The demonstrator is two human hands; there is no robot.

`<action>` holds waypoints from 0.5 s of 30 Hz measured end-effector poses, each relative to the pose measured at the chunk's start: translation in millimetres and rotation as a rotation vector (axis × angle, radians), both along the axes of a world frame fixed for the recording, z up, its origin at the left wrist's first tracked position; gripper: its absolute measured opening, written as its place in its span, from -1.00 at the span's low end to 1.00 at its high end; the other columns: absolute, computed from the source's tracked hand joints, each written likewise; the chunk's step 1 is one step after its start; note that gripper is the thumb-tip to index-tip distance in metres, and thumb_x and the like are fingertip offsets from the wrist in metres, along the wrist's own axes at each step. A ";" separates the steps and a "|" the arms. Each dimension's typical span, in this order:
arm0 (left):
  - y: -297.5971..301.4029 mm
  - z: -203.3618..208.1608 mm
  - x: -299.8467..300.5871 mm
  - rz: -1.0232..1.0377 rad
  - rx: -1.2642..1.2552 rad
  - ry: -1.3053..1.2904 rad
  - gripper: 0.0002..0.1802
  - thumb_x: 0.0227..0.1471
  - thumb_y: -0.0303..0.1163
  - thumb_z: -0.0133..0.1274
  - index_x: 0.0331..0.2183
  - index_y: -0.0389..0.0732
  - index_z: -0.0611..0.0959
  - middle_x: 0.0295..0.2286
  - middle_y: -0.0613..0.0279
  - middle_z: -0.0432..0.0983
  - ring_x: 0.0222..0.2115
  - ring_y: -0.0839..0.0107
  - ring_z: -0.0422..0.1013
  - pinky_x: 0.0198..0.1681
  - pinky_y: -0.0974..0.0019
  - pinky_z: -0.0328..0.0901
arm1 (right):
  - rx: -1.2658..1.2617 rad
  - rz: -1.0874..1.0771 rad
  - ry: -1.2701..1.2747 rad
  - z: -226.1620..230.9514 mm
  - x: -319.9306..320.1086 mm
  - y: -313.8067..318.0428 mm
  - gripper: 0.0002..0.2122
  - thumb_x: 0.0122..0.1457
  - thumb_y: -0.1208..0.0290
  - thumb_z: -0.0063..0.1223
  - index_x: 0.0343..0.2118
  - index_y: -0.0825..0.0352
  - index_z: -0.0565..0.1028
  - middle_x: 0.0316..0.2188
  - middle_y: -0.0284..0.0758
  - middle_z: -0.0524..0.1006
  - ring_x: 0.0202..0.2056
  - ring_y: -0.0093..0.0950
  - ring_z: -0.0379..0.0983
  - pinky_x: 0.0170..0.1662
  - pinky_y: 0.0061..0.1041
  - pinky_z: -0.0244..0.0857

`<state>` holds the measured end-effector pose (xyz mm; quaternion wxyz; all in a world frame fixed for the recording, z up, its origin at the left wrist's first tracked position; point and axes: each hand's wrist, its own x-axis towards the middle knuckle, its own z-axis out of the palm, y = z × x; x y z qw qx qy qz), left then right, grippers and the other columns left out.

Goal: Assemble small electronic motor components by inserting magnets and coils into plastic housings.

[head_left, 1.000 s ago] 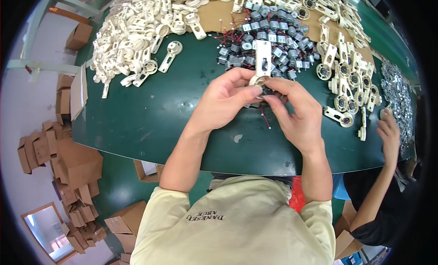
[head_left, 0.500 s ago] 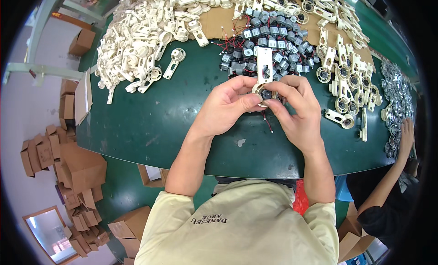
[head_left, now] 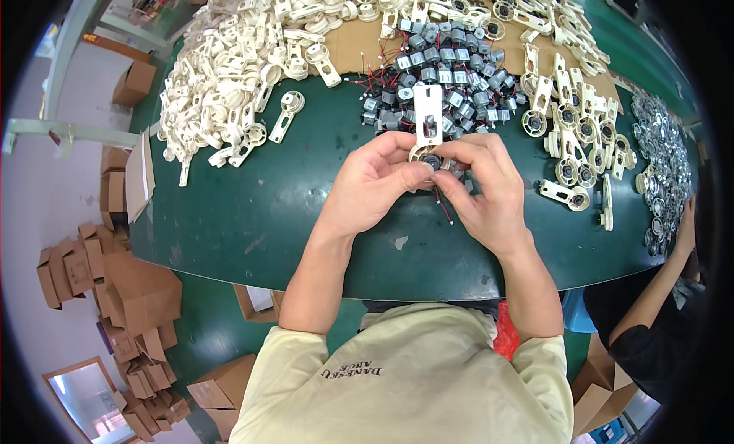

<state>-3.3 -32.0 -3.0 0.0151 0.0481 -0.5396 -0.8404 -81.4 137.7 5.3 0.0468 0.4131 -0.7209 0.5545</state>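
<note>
A cream plastic housing [head_left: 427, 111] stands upright between my hands, its slotted flat arm pointing away from me and its round ring end nearest me. My left hand [head_left: 371, 184] is closed on the left side of the ring, thumb along its near edge. My right hand [head_left: 489, 192] grips the right side, with thumb and fingers bent in at the ring. A small dark round motor part [head_left: 433, 162] shows inside the ring. Thin red and dark wires [head_left: 443, 204] hang below it. My fingers hide most of the ring and the motor's body.
Grey motors [head_left: 459, 77] with red wires are heaped just beyond my hands. Loose cream housings [head_left: 222, 85] pile at the left; others with dark centres [head_left: 569, 138] lie right. Shiny metal parts [head_left: 661, 161] spread near another person's arm [head_left: 650, 303]. Cardboard boxes [head_left: 141, 291] stand left of the green table [head_left: 229, 222].
The whole view has shifted slightly. Both hands still hold the housing; my right thumb now sits lower at the ring's near edge, and the dark motor part shows from a slightly different angle.
</note>
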 end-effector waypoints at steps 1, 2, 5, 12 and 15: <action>0.3 0.1 -0.1 -0.002 -0.002 0.002 -0.66 0.13 -0.51 0.08 -0.05 -0.36 0.49 -0.16 0.14 0.51 -0.17 0.39 0.48 -0.08 0.27 0.46 | 0.010 0.008 0.016 -1.2 -0.8 0.9 -0.69 -0.05 0.64 0.24 -0.19 0.30 0.53 -0.32 -0.27 0.45 -0.36 -0.35 0.44 -0.35 -0.43 0.36; 0.5 0.3 -0.5 0.002 -0.001 -0.001 -0.67 0.13 -0.51 0.08 -0.06 -0.36 0.49 -0.17 0.13 0.51 -0.18 0.39 0.49 -0.08 0.27 0.46 | 0.020 0.017 0.031 -1.6 -1.8 1.8 -0.69 -0.05 0.64 0.24 -0.19 0.30 0.53 -0.33 -0.28 0.45 -0.37 -0.34 0.44 -0.34 -0.43 0.36; 3.2 0.5 0.3 0.017 0.005 -0.019 -0.68 0.12 -0.50 0.09 -0.07 -0.36 0.48 -0.18 0.13 0.52 -0.19 0.41 0.49 -0.09 0.28 0.46 | 0.055 -0.005 0.233 -1.2 -5.9 2.8 -0.70 -0.04 0.62 0.24 -0.18 0.31 0.53 -0.34 -0.29 0.47 -0.40 -0.35 0.45 -0.37 -0.45 0.36; 3.0 1.0 -2.1 0.058 -0.043 -0.046 -0.65 0.11 -0.56 0.09 -0.05 -0.35 0.46 -0.14 0.13 0.50 -0.16 0.43 0.47 -0.05 0.33 0.40 | 0.029 0.070 0.007 1.5 -2.5 0.6 -0.71 0.02 0.64 0.17 -0.15 0.33 0.51 -0.32 -0.27 0.48 -0.38 -0.35 0.49 -0.35 -0.43 0.40; 4.9 2.9 -2.0 0.093 -0.082 0.016 -0.67 0.12 -0.57 0.07 -0.05 -0.35 0.46 -0.13 0.12 0.49 -0.13 0.41 0.46 -0.02 0.31 0.38 | 0.004 0.026 0.016 2.6 -8.9 2.5 -0.72 0.04 0.67 0.12 -0.15 0.34 0.50 -0.32 -0.26 0.50 -0.37 -0.39 0.50 -0.36 -0.47 0.41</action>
